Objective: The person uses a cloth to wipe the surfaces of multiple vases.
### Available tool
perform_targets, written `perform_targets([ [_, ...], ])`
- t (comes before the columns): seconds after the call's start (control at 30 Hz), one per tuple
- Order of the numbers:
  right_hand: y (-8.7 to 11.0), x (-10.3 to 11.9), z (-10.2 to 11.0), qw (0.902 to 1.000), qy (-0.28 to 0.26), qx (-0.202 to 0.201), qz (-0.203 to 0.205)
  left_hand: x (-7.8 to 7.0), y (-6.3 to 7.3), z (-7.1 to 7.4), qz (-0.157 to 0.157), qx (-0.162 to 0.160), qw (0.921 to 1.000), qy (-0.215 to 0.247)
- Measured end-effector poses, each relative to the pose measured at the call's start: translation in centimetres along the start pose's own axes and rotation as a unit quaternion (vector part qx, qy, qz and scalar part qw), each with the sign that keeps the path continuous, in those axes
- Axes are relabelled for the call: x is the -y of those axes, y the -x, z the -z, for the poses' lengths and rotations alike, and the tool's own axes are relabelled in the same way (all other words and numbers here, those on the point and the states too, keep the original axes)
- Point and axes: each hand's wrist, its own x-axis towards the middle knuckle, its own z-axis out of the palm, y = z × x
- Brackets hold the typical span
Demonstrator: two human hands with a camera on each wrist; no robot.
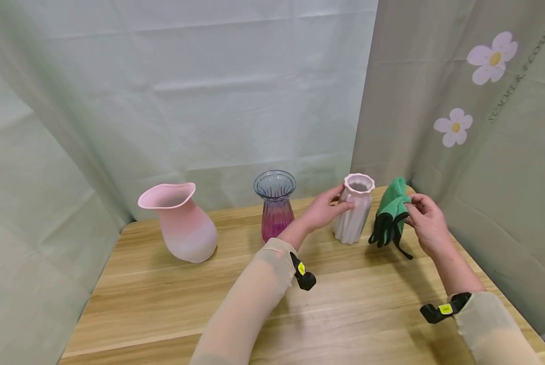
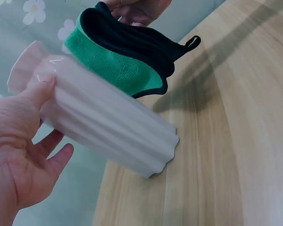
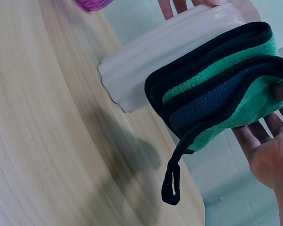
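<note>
My left hand [image 1: 324,209] holds a white ribbed vase [image 1: 353,218] near its scalloped rim, thumb on the near side and fingers around the back. The vase stands at the right of the table; in the left wrist view the vase [image 2: 104,115] shows its wavy base at the wood. A folded green cloth [image 1: 393,197] with black edging hangs from my right hand [image 1: 426,223], pinched between thumb and fingers just right of the vase. Its black hanging loop [image 3: 171,183] dangles below the folds in the right wrist view.
A blue-to-purple glass vase [image 1: 277,210] stands left of the white one, behind my left forearm. Farther left is a pink-and-white vase [image 1: 187,230] with a flared mouth. Curtains [image 1: 235,101] enclose the wooden table [image 1: 162,309] at the back and sides.
</note>
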Motion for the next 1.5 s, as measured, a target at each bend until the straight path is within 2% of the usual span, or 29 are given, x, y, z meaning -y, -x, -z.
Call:
perform_targets([
  [0.27, -1.0, 0.2, -1.6, 0.9988, 0.043, 0.019, 0.013, 0.0, 0.0, 0.3, -0.013, 0.011, 0.9998, -0.006],
  [0.43, -1.8, 0.4, -3.1, 0.9945, 0.099, 0.022, 0.024, -0.1, 0.0, 0.3, -0.012, 0.009, 0.9999, -0.007],
  [0.53, -2.0, 0.5, -3.8, 0.9891, 0.144, 0.028, 0.016, -0.1, 0.0, 0.2, -0.008, 0.010, 0.9999, -0.011],
  [0.63, -2.0, 0.6, -3.9, 0.9844, 0.171, 0.043, 0.002, -0.1, 0.0, 0.2, -0.005, 0.011, 0.9998, -0.016],
  [0.83, -1.9, 0.5, -3.5, 0.9799, 0.177, 0.090, -0.019, -0.2, 0.1, 0.2, -0.002, 0.010, 0.9997, -0.022],
  [0.93, -1.9, 0.3, -3.5, 0.9764, 0.192, 0.096, -0.020, -0.2, 0.1, 0.2, -0.002, 0.008, 0.9997, -0.022],
  [1.3, -1.7, -0.2, -3.8, 0.9887, 0.132, 0.071, 0.000, -0.1, 0.1, 0.2, -0.003, 0.009, 0.9999, -0.011],
  [1.5, -0.8, -1.9, -3.6, 0.9932, 0.100, 0.060, -0.005, 0.1, 0.0, 0.2, -0.004, 0.007, 0.9998, -0.018],
])
